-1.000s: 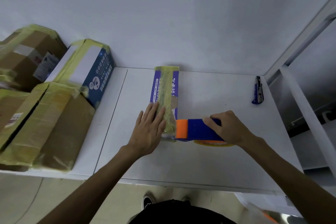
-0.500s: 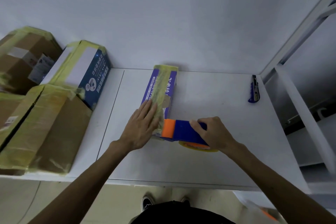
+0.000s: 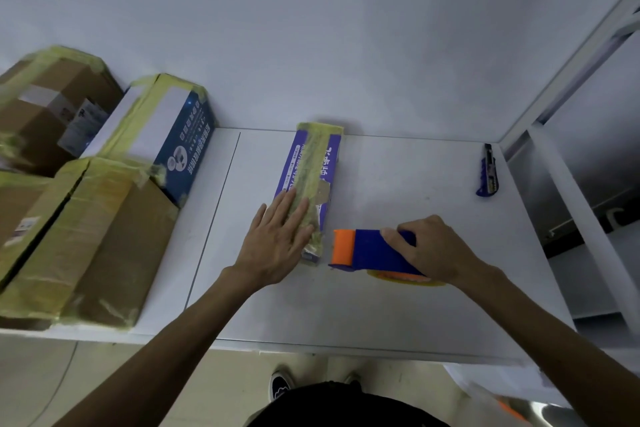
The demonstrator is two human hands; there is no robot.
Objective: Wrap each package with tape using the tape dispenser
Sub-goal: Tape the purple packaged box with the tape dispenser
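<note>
Pins the purple box mid-table under the flat left hand, fingers straight (likely steadying it for taping); wraps the right hand round the tape dispenser, just beside the box's near end.

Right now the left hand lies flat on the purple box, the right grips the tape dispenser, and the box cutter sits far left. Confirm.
Wrong on the box cutter: the head view shows it far right. The left hand does lie flat on the purple box, and the right hand grips the tape dispenser.
</note>
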